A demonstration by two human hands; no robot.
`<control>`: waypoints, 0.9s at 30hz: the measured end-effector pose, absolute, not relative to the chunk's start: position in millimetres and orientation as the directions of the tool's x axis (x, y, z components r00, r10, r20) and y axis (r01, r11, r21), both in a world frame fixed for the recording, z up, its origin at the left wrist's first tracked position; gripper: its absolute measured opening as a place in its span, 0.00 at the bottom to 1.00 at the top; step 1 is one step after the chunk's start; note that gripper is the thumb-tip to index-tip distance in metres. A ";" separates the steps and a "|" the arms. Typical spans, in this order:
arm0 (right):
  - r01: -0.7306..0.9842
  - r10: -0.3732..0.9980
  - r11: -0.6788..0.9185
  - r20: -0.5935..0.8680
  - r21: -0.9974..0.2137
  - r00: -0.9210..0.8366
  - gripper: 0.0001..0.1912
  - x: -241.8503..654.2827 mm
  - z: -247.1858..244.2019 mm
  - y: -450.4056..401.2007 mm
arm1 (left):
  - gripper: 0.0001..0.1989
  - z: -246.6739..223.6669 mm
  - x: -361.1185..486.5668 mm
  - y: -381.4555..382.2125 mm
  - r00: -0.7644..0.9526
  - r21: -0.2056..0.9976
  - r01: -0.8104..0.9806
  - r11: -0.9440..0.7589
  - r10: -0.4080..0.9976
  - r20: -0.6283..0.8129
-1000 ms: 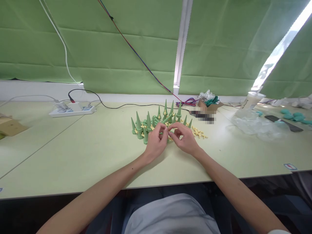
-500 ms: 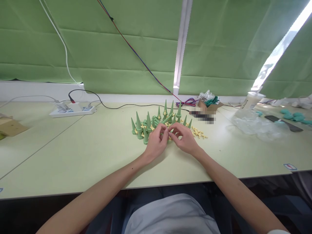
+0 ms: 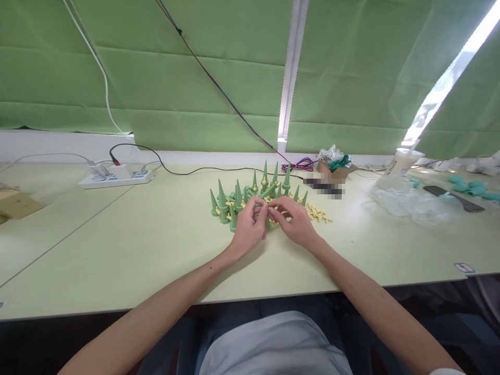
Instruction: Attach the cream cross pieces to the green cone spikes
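Note:
My left hand and my right hand meet above the table, fingertips pinched close together. Whatever sits between the fingertips is mostly hidden and too small to name. Just behind and around the hands stand several green cone-shaped pieces with round bases, some with small yellow parts fixed on them. Green tube-like pieces lie among the cones. To the right of my right hand lies a small heap of yellow branched pieces.
A white power strip with plugs lies at the back left, and a cardboard piece at the far left. Behind right is a small open box. Farther right are a plastic cup, a clear bag and teal pieces.
Both hands have shifted very slightly to the left, and the left fingers have changed their pinch a little. The pieces on the table stay where they were.

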State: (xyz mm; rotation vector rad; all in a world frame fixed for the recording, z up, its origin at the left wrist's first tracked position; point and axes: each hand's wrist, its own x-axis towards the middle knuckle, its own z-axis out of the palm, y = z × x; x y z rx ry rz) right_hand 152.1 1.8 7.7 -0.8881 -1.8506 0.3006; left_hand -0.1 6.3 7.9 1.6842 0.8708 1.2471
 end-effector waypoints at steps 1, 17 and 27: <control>0.444 0.692 0.696 0.691 -0.564 -0.207 0.09 152.3 7.3 2.0 | 0.13 7.6 0.0 6.5 0.261 0.915 0.046 -0.401 0.889 0.376; 0.493 0.720 0.647 0.679 -0.581 -0.145 0.11 152.3 4.1 6.1 | 0.14 7.8 -1.2 5.0 0.214 0.811 0.293 -0.506 0.861 0.461; 0.453 0.768 0.603 0.632 -0.657 -0.107 0.12 150.9 5.4 4.0 | 0.13 2.3 -0.6 9.2 0.244 0.788 0.333 -0.517 0.855 0.458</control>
